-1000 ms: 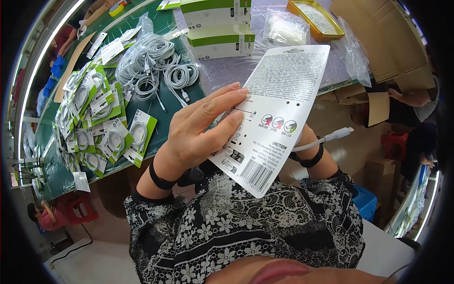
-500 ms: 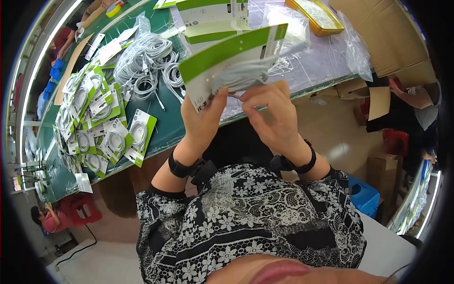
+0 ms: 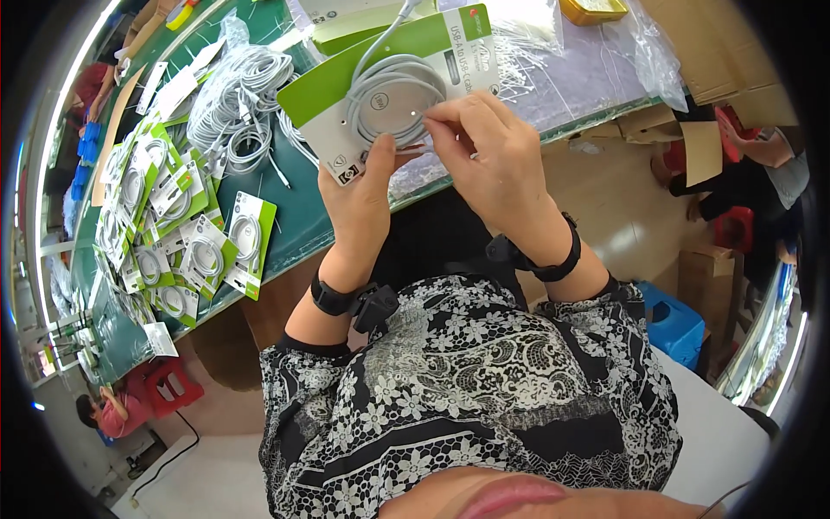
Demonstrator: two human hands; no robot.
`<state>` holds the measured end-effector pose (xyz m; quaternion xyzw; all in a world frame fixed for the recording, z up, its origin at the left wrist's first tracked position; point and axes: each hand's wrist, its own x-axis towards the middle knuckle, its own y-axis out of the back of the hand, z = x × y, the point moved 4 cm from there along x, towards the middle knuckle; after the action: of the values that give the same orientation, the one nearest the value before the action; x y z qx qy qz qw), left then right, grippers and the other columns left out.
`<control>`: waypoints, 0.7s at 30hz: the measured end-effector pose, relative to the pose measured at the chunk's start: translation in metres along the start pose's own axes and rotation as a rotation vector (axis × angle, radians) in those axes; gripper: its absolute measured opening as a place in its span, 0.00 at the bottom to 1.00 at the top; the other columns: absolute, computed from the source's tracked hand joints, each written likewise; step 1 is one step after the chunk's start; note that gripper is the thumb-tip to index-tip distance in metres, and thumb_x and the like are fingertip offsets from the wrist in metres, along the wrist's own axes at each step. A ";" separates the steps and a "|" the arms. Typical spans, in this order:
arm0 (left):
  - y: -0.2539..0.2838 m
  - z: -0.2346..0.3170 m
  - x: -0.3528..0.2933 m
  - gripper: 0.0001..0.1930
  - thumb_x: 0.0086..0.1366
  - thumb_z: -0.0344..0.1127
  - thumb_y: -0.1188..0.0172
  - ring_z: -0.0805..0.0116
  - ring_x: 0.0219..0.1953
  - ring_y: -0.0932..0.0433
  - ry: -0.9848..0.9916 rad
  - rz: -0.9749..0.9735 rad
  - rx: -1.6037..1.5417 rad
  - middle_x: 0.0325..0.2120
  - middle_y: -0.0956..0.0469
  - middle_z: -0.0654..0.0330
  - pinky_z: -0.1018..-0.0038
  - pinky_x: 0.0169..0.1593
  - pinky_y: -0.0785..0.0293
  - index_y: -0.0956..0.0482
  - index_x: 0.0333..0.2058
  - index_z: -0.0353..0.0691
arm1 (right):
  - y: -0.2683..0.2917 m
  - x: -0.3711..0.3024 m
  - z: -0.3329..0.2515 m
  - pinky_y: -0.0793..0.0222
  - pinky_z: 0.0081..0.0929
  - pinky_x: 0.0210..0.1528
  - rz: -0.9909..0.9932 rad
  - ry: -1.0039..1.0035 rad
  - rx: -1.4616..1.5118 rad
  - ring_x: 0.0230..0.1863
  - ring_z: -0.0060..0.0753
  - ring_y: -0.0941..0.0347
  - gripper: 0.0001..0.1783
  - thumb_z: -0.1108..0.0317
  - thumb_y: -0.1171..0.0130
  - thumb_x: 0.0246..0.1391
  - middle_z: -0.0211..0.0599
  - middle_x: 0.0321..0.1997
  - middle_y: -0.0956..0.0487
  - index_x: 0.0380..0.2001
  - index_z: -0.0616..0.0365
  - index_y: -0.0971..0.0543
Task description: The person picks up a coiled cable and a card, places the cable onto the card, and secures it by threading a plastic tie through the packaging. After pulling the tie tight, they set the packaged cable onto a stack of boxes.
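My left hand [image 3: 359, 203] grips the lower edge of a green-and-white packaging card [image 3: 307, 97], its thumb on the front. A grey USB cable [image 3: 355, 97] lies coiled against the card's face, one end rising past the top edge. At the coil's lower right, my right hand [image 3: 497, 160] is closed in a pinch. Whatever those fingertips hold is too small to make out. The card is tilted above the near edge of the table.
Carded cables [image 3: 207, 257] are heaped at the left of the green table [image 3: 298, 203], beside loose grey cable coils [image 3: 242, 82]. Thin white cable ties [image 3: 519, 71] lie at the back right, near a yellow tray [image 3: 596, 10]. People sit at the far left and right.
The card has turned so its face and the coil show more fully, and it has shifted up and left. My right hand has moved up to the coil's edge.
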<state>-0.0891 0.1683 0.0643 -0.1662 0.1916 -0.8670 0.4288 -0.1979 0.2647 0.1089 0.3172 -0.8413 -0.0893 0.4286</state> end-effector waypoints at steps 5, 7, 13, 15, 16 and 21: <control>0.002 -0.003 0.002 0.15 0.64 0.23 0.47 0.64 0.40 0.22 -0.046 0.008 0.012 0.42 0.26 0.51 0.66 0.43 0.18 0.34 0.49 0.26 | 0.002 -0.001 -0.002 0.29 0.26 0.25 0.010 0.155 -0.214 0.23 0.36 0.26 0.08 0.78 0.37 0.45 0.35 0.26 0.25 0.32 0.59 0.22; 0.001 -0.002 0.002 0.16 0.64 0.23 0.47 0.65 0.41 0.23 -0.075 -0.008 0.027 0.43 0.26 0.52 0.67 0.43 0.19 0.34 0.49 0.27 | 0.001 -0.002 -0.001 0.29 0.28 0.25 0.008 0.194 -0.232 0.23 0.38 0.27 0.09 0.78 0.37 0.44 0.34 0.26 0.25 0.32 0.58 0.21; 0.007 -0.006 0.000 0.17 0.63 0.23 0.45 0.68 0.42 0.23 -0.099 0.004 0.125 0.43 0.26 0.54 0.70 0.43 0.20 0.34 0.50 0.28 | 0.004 0.001 -0.002 0.29 0.29 0.26 -0.001 0.185 -0.176 0.24 0.38 0.26 0.09 0.77 0.37 0.44 0.35 0.26 0.25 0.32 0.59 0.22; 0.008 -0.008 0.000 0.17 0.62 0.22 0.44 0.69 0.41 0.24 -0.126 -0.003 0.159 0.42 0.26 0.55 0.72 0.43 0.21 0.34 0.49 0.28 | 0.002 0.001 -0.001 0.29 0.29 0.26 -0.043 0.157 -0.199 0.25 0.38 0.26 0.09 0.78 0.37 0.44 0.35 0.26 0.25 0.32 0.59 0.22; 0.008 -0.008 -0.001 0.17 0.62 0.22 0.44 0.69 0.41 0.24 -0.127 -0.002 0.159 0.42 0.26 0.55 0.72 0.43 0.21 0.34 0.49 0.28 | 0.002 0.001 -0.001 0.29 0.29 0.26 -0.043 0.157 -0.199 0.25 0.38 0.26 0.09 0.78 0.37 0.44 0.35 0.26 0.25 0.32 0.59 0.22; 0.007 -0.008 -0.004 0.17 0.60 0.22 0.41 0.72 0.40 0.24 -0.120 0.050 0.146 0.41 0.25 0.56 0.76 0.41 0.23 0.32 0.48 0.29 | 0.002 0.001 -0.002 0.29 0.30 0.26 -0.038 0.159 -0.208 0.25 0.39 0.26 0.09 0.78 0.37 0.44 0.36 0.26 0.25 0.32 0.60 0.22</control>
<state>-0.0859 0.1689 0.0534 -0.1814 0.1058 -0.8561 0.4721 -0.1974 0.2655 0.1120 0.2931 -0.7846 -0.1587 0.5227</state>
